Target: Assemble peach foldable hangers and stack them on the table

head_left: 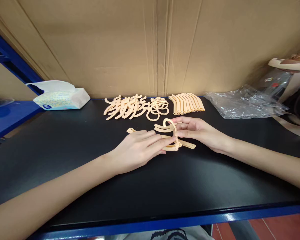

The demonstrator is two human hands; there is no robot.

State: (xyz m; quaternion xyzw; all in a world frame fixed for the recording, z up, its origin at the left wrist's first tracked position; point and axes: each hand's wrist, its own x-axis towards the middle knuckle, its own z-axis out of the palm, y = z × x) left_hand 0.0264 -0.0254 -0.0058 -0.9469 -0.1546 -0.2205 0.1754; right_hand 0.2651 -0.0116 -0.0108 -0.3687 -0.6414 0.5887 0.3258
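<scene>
Near the middle of the black table, my right hand (193,129) pinches a cream plastic hook (170,122) between thumb and fingers, its curved end upward. My left hand (140,146) reaches over cream curved arm pieces (170,147), its fingers together and pressed on them beside the hook's lower end. How those fingers grip underneath is partly hidden. Another cream piece (188,144) sticks out to the right under the hook. Two thin curved pieces (162,128) lie just behind, and the end of one more (131,130) shows beyond my left hand.
Behind are a loose pile of cream pieces (126,106), a heap of hooks (156,108) and a neat row of curved pieces (187,103). A tissue pack (62,96) stands back left; clear plastic bags (245,101) and a strap (292,125) lie right. Cardboard (102,50) backs the table (150,193).
</scene>
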